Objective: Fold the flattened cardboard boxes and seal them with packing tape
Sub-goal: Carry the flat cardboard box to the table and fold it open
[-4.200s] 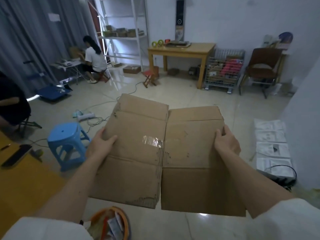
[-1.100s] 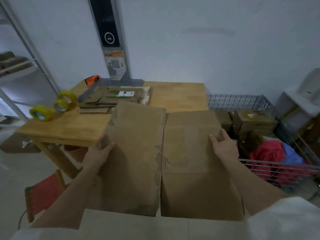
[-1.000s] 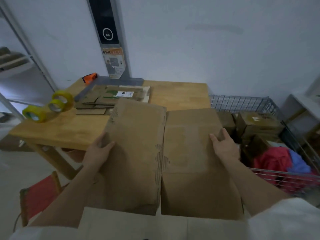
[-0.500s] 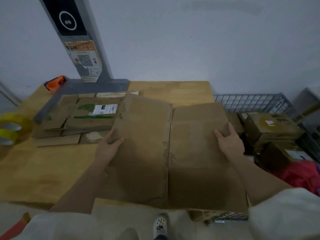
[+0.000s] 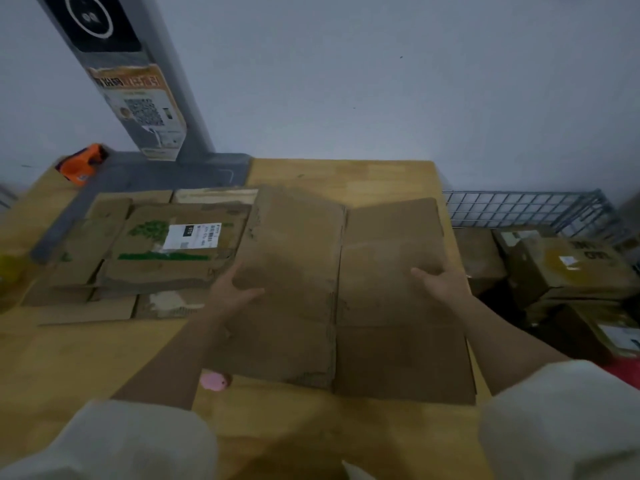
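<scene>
Two hands, left hand point(image 5: 230, 292) and right hand point(image 5: 441, 282), pinch the flattened cardboard box point(image 5: 341, 292) by its side edges, thumbs on top, holding it flat between them over the wooden table point(image 5: 346, 174), probably ready for opening.

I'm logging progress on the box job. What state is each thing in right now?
Cardboard box: flattened, unfolded, untaped, held over the table.
Left hand: grips the box's left edge.
Right hand: grips its right edge.
Cardboard stack: flat on the table.
Wire basket: holds made-up boxes.
</scene>
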